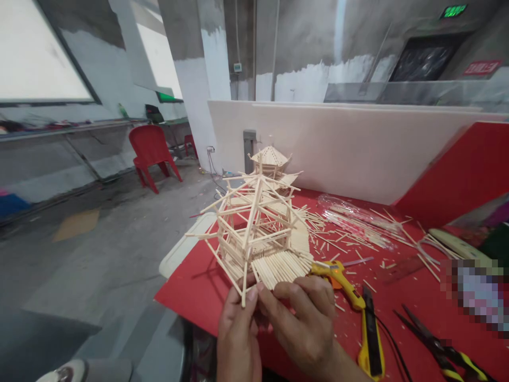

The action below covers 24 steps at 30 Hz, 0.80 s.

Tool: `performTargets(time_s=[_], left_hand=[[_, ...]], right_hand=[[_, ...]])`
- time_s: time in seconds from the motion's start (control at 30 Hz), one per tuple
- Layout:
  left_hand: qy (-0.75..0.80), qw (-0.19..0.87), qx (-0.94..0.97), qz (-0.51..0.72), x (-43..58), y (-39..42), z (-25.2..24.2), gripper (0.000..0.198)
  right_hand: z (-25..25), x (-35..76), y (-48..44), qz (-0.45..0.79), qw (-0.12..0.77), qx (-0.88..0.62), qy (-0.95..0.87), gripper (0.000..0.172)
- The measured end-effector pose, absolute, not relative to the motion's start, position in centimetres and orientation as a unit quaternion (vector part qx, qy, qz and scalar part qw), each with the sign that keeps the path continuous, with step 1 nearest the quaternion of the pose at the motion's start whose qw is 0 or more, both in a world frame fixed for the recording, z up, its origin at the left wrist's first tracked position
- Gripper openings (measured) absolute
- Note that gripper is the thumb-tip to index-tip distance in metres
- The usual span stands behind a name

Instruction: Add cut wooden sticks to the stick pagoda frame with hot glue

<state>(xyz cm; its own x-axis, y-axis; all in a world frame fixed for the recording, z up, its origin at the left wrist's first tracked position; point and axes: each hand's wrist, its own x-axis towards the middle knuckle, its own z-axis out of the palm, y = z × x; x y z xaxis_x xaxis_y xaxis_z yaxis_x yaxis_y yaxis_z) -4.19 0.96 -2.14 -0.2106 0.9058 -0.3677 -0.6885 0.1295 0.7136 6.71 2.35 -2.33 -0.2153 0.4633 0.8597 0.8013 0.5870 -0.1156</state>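
A pavilion-like model of thin wooden sticks (254,228) stands right in front of me, its frame open and one lower roof panel (281,267) laid with sticks side by side. My left hand (237,323) is closed on the near lower corner of the model, thumb and fingers round a protruding stick. Against the edge of that roof panel, my right hand (304,318) is pinched shut beside the left thumb; what lies between its fingertips is hidden. A yellow glue gun (338,276) with a clear glue stick lies just right of the model.
Behind stands a finished-looking stick pagoda (270,156). The red board (191,294) carries loose sticks (334,233), a plastic bag of sticks (358,217), a yellow-black utility knife (371,334) and scissors (431,339). White panels (318,143) rise at the back. A red chair (149,148) is left.
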Motion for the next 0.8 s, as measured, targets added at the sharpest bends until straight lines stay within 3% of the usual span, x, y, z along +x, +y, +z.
performTargets(time_s=[0.17, 0.63, 0.8], left_hand=[[0.444, 0.606, 0.139, 0.645, -4.35, 0.72, -2.16, 0.050], [0.442, 0.622, 0.138, 0.632, -4.81, 0.92, -2.35, 0.029], [0.447, 0.622, 0.135, 0.628, -4.81, 1.09, -2.34, 0.030]], right_hand=[[-2.51, 6.60, 2.68, -0.182, 0.480, -0.405, -0.756, 0.017], [-3.25, 6.77, 2.73, -0.190, 0.463, -0.412, -0.762, 0.016], [-2.92, 6.86, 2.71, -0.184, 0.454, -0.412, -0.768, 0.016]])
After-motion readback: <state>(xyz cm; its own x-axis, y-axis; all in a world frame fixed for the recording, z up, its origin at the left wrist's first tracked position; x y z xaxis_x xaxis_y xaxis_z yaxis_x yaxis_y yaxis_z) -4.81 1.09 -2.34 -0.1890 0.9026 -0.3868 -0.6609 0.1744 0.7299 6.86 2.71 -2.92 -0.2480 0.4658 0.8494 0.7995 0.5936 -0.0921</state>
